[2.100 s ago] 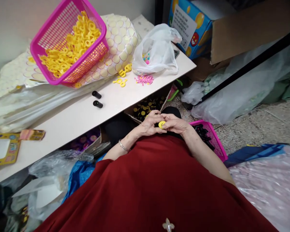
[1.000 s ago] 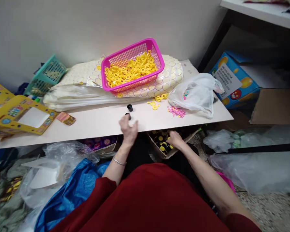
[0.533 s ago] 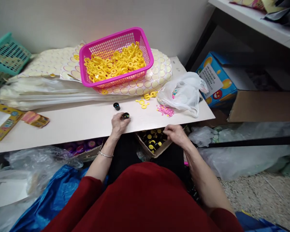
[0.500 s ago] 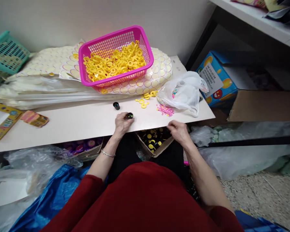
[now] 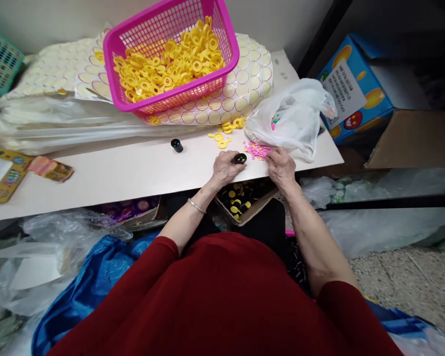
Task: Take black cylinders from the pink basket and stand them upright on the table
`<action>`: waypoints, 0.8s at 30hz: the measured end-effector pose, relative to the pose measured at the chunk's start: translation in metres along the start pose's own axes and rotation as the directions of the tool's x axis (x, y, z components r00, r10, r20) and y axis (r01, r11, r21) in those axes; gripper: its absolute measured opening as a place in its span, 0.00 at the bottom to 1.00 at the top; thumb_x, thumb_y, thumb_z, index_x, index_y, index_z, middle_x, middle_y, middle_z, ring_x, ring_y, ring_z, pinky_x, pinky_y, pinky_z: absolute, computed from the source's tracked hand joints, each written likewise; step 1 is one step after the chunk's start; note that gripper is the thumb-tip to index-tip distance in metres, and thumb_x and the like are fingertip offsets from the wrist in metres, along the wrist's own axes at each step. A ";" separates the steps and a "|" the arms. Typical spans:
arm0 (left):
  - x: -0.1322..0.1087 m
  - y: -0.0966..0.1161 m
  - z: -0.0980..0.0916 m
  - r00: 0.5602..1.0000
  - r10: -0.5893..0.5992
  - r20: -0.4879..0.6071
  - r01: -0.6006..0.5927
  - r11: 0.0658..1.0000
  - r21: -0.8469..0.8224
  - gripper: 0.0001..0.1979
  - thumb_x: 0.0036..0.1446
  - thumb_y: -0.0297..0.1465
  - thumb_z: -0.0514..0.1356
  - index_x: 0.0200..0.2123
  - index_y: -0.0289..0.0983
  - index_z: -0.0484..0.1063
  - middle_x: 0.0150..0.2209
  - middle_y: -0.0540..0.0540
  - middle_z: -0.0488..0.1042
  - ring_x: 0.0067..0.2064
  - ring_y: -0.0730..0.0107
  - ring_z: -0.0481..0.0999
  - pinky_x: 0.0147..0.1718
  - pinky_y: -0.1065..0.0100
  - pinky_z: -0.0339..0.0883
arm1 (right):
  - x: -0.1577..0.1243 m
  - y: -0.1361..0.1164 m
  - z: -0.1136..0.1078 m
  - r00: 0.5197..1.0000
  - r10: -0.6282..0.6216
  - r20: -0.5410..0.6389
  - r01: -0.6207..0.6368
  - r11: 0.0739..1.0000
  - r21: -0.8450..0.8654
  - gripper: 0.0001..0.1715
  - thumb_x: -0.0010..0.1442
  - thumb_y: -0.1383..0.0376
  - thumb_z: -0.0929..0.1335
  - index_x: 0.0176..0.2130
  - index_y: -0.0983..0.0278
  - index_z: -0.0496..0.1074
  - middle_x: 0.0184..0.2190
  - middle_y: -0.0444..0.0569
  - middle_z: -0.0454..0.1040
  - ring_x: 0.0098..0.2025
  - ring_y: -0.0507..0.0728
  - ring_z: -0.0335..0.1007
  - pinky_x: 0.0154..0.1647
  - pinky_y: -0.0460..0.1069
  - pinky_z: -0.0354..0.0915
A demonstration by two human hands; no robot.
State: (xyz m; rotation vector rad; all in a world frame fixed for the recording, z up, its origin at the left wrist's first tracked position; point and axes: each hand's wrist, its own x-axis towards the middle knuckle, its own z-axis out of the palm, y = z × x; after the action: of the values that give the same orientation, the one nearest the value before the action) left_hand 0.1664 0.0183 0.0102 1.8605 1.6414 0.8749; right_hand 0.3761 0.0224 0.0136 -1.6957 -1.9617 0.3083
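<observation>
My left hand [image 5: 224,168] is closed around a small black tub [image 5: 240,158], held upright just above the white tabletop with its open top showing a few small coloured bits inside. At the right edge of a pile of tiny pink rings [image 5: 257,150] is my right hand [image 5: 281,165], its fingertips pressed together at the pile; whatever is between them is hidden. A second black tub [image 5: 177,145] stands to the left on the table. Yellow ring-shaped plastic pieces [image 5: 221,141] lie behind my left hand.
A pink basket [image 5: 170,99] of yellow plastic pieces sits on plastic-wrapped sheets at the back. A white plastic bag [image 5: 292,123] lies beside the pink rings. Below the table edge is a carton [image 5: 250,212] of black and yellow parts. A blue box [image 5: 350,94] stands at right.
My left hand has carried the black tub to the right, close to the pink rings. My right hand has moved up from the table's front edge to the pile. The camera view has shifted.
</observation>
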 end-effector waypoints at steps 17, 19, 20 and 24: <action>-0.002 -0.003 -0.002 0.992 0.100 0.071 -0.099 0.995 -0.013 0.18 0.45 0.32 0.73 0.42 0.41 0.81 0.38 0.48 0.81 0.43 0.60 0.73 0.45 0.60 0.64 | -0.020 0.020 -0.017 1.000 -0.024 -0.001 0.024 0.978 0.206 0.05 0.54 0.67 0.67 0.32 0.59 0.74 0.33 0.50 0.75 0.39 0.61 0.70 0.46 0.56 0.67; -0.002 -0.003 -0.002 0.991 0.104 0.081 -0.103 0.995 -0.017 0.17 0.46 0.32 0.72 0.42 0.42 0.81 0.37 0.49 0.81 0.43 0.60 0.73 0.46 0.60 0.64 | -0.020 0.022 -0.019 1.000 -0.019 0.009 0.016 0.965 0.262 0.06 0.53 0.66 0.67 0.34 0.60 0.75 0.33 0.50 0.75 0.38 0.60 0.70 0.45 0.56 0.68; -0.002 -0.002 -0.002 0.991 0.104 0.087 -0.103 0.995 -0.018 0.16 0.46 0.33 0.72 0.42 0.42 0.81 0.37 0.49 0.81 0.43 0.60 0.73 0.46 0.60 0.64 | -0.020 0.023 -0.020 1.000 -0.015 0.011 0.011 0.959 0.284 0.06 0.53 0.66 0.68 0.34 0.60 0.75 0.34 0.50 0.75 0.38 0.60 0.70 0.44 0.56 0.68; -0.002 0.001 -0.004 0.992 0.072 0.107 -0.074 0.997 0.012 0.17 0.47 0.33 0.72 0.43 0.40 0.81 0.39 0.48 0.81 0.44 0.60 0.74 0.48 0.60 0.65 | -0.023 0.025 -0.022 1.000 -0.005 -0.001 0.005 0.941 0.337 0.07 0.53 0.65 0.69 0.35 0.60 0.76 0.35 0.50 0.75 0.38 0.59 0.71 0.44 0.55 0.68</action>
State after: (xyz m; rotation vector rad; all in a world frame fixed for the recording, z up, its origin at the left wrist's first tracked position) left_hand 0.1640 0.0163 0.0130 1.9539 1.5292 0.7797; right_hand 0.4105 0.0017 0.0139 -1.4671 -1.7898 0.6056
